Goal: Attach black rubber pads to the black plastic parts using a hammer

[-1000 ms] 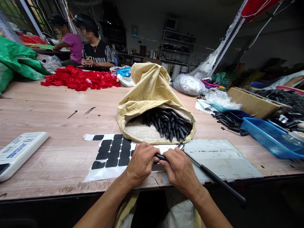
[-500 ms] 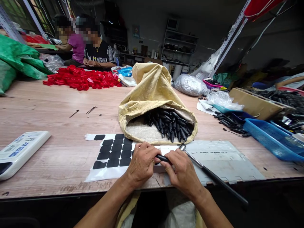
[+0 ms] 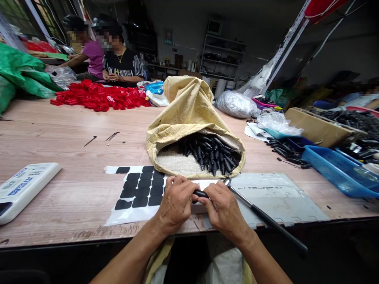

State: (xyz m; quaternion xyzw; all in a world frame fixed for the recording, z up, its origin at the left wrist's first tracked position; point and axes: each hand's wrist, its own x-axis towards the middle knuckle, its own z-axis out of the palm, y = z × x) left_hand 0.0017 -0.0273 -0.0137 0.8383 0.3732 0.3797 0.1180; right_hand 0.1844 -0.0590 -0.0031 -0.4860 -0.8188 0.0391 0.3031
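Between my two hands is a black rod-shaped piece (image 3: 201, 193), partly covered by the fingers. My left hand (image 3: 177, 201) is closed around its left end, and my right hand (image 3: 222, 203) pinches the right end. Just beyond them lies a yellow woven sack (image 3: 189, 106), its mouth facing me, with many similar black pieces (image 3: 213, 154) inside. Left of my hands is a white sheet with black rounded-square stickers (image 3: 142, 184). A metal tool with a long black handle (image 3: 272, 221) rests to the right of my right hand, its handle passing over the table edge.
A grey sheet (image 3: 275, 197) lies at the right and a white scale-like device (image 3: 26, 189) at the left. Red pieces (image 3: 100, 96) are heaped at the back left. A blue basket (image 3: 340, 169) stands far right. Two people sit across the table.
Both hands keep their grip on the black piece and have barely shifted. The view has moved slightly. A co-worker at the back left has an arm stretched farther left.
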